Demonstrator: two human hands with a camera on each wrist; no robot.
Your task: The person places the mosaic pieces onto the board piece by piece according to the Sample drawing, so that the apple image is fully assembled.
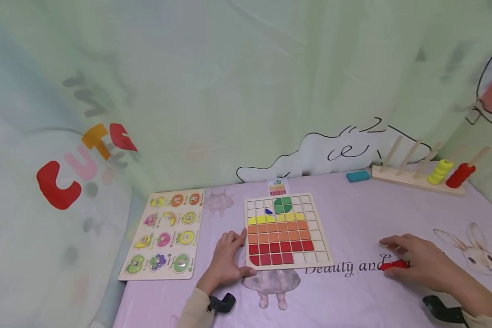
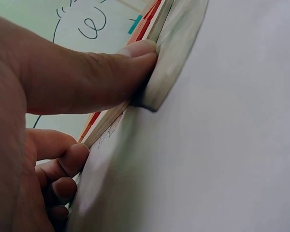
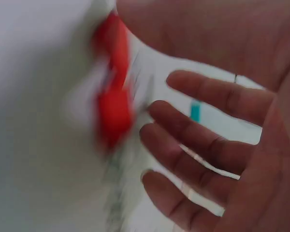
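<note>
A wooden grid board [image 1: 320,257] lies flat in the head view, with rows of yellow, orange and red tiles and a green leaf shape near its top. In the bottom row, red tiles fill the left part and bare cells follow. My left hand [image 1: 225,258] holds the board's lower left corner, thumb at the front edge and fingers along the left side. To the right, my right hand [image 1: 428,264] hovers at some red pieces [image 1: 395,264] on the cloth. The right wrist view shows its fingers [image 3: 198,140] spread, apart from the blurred red pieces.
Left of the grid board lies a fruit puzzle board [image 1: 161,248]. A small picture card [image 1: 278,181] sits behind the grid. At the back right are a teal block [image 1: 358,176] and a peg stand [image 1: 410,181] with yellow and red rings. A cloth backdrop [image 1: 213,91] rises behind.
</note>
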